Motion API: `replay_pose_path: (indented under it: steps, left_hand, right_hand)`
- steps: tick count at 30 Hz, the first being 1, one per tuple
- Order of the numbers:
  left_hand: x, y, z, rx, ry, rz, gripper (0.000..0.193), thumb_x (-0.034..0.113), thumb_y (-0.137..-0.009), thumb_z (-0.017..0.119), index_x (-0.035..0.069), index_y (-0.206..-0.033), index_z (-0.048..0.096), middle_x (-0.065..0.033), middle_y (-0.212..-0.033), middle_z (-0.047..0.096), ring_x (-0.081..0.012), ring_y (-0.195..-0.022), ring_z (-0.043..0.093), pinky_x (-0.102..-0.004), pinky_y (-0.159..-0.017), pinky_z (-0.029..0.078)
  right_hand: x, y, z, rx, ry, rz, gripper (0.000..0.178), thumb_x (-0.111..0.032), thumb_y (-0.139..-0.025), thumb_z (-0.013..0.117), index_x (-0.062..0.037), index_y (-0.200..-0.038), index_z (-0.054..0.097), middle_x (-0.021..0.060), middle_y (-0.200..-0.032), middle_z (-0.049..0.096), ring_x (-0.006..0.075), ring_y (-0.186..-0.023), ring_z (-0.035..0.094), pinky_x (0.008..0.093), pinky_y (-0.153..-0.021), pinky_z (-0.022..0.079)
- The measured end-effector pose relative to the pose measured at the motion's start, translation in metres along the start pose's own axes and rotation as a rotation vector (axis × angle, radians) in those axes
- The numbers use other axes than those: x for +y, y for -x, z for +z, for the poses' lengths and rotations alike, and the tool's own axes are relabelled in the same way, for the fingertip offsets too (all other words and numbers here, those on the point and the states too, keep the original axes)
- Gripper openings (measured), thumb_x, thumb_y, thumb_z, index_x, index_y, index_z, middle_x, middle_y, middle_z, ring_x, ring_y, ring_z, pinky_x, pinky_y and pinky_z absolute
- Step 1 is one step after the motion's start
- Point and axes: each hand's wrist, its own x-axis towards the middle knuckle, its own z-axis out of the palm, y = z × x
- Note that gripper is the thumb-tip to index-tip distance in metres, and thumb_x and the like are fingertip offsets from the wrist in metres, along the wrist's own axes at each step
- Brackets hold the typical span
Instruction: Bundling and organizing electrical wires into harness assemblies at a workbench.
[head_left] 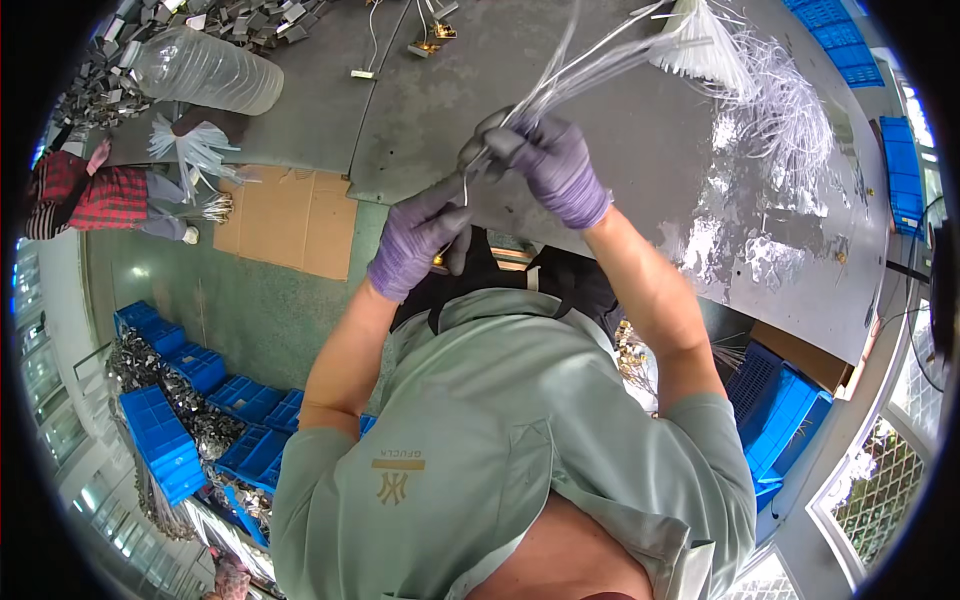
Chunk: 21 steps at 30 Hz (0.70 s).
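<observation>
Both my hands wear grey-and-purple work gloves and meet above the near edge of the dark table. My right hand [555,165] is closed around a thin bundle of white wires [575,88], which fans up and to the right, blurred by motion. My left hand [425,232] sits lower and to the left, its fingers closed at a single white wire [466,188] that runs down from the right hand. A small brass-coloured piece [438,261] shows under the left hand, partly hidden. Farther right on the table lies a thick bundle of white wires [705,55].
A loose heap of pale strands [790,110] spreads over the table's right side. At the far left are a large clear plastic bottle [210,72] and piled metal pieces [265,22]. Brass-ended parts [432,42] lie at the back. Another person [105,195] stands left. Blue crates [160,440] line the lower left.
</observation>
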Motion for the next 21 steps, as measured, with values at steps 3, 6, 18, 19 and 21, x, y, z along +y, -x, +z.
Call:
replay_pose_path:
  steps: [3,6,18,19,21]
  left_hand:
    - [0.005,0.002,-0.002,-0.049,0.023,-0.008,0.048,0.021,-0.090,0.059,0.009,-0.135,0.047,-0.0019,-0.056,0.052,-0.0090,-0.045,0.049,-0.0232,-0.045,0.039]
    - [0.010,-0.004,-0.007,-0.212,-0.029,0.027,0.039,0.019,-0.090,0.058,0.007,-0.127,0.055,-0.0010,-0.055,0.051,-0.0078,-0.045,0.047,-0.0225,-0.046,0.039]
    - [-0.006,-0.109,0.007,0.273,0.672,0.143,0.027,0.024,-0.084,0.066,0.005,-0.103,0.061,-0.0003,-0.063,0.047,-0.0137,-0.053,0.050,-0.0236,-0.045,0.040]
    - [-0.004,-0.116,0.014,0.373,0.696,0.170,0.029,0.025,-0.084,0.067,0.005,-0.104,0.061,-0.0007,-0.064,0.048,-0.0136,-0.054,0.050,-0.0244,-0.045,0.040]
    - [0.006,-0.123,0.029,0.374,0.644,0.178,0.029,0.028,-0.084,0.066,0.006,-0.103,0.060,-0.0012,-0.069,0.051,-0.0139,-0.056,0.053,-0.0277,-0.047,0.043]
  right_hand:
    - [-0.009,0.004,-0.002,0.040,-0.027,0.031,0.029,-0.023,-0.088,0.063,0.0035,-0.100,0.061,0.0117,-0.081,0.068,0.0143,-0.068,0.065,0.0238,-0.060,0.052]
    - [-0.027,0.005,-0.012,0.010,0.129,0.190,0.028,-0.023,-0.088,0.062,0.0031,-0.099,0.062,0.0095,-0.077,0.068,0.0136,-0.064,0.064,0.0231,-0.058,0.051]
    - [0.009,0.009,-0.007,0.255,0.128,0.098,0.019,-0.018,-0.091,0.059,0.0008,-0.088,0.061,0.0053,-0.062,0.060,0.0105,-0.053,0.057,0.0230,-0.051,0.045]
    - [0.010,0.007,-0.008,0.300,0.092,0.109,0.019,-0.018,-0.091,0.059,0.0010,-0.088,0.061,0.0056,-0.062,0.060,0.0107,-0.054,0.057,0.0229,-0.051,0.045]
    - [0.005,-0.002,-0.018,0.352,0.060,0.137,0.018,-0.017,-0.091,0.058,0.0012,-0.089,0.061,0.0064,-0.063,0.061,0.0115,-0.051,0.057,0.0234,-0.049,0.045]
